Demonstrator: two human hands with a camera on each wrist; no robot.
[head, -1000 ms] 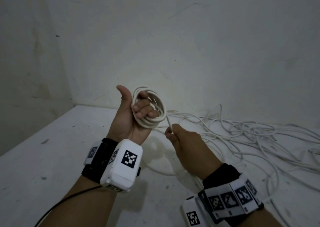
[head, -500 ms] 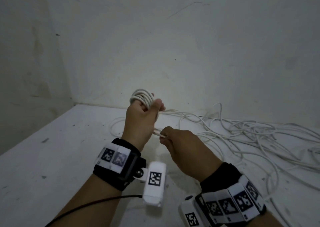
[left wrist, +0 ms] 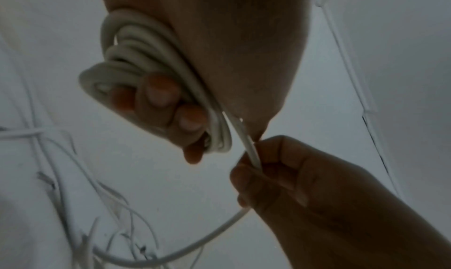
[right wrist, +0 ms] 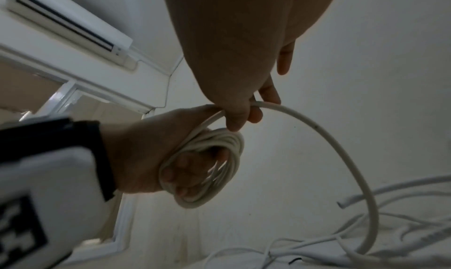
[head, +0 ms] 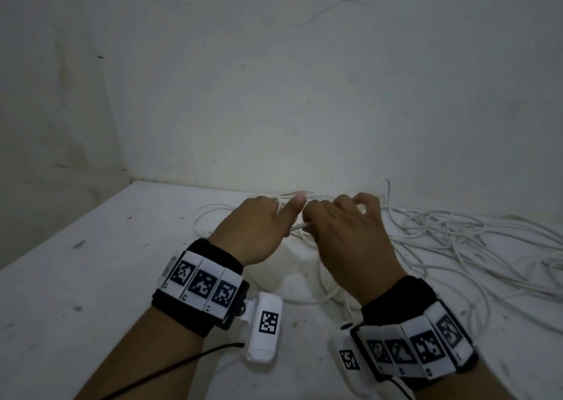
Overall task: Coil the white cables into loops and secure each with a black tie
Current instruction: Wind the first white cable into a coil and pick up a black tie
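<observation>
In the left wrist view, a coil of white cable (left wrist: 127, 65) is wound round the curled fingers (left wrist: 158, 92) of my left hand. The same coil (right wrist: 219, 153) shows in the right wrist view. From the head view my left hand (head: 274, 216) is palm down and hides most of the coil. My right hand (head: 341, 226) is close beside it and pinches the running strand (left wrist: 251, 151) just off the coil. That strand (right wrist: 317, 130) arcs down to the loose tangle of white cables (head: 457, 241) on the table. No black tie is visible.
The white table (head: 91, 277) meets a pale wall behind, with a corner at the far left. Loose cable loops (head: 207, 216) lie behind my left hand and spread across the right half. An air conditioner (right wrist: 63, 22) shows high in the right wrist view.
My left hand has turned from palm up to palm down and dropped toward the table, keeping the coil. My right hand has followed, still pinching the strand.
</observation>
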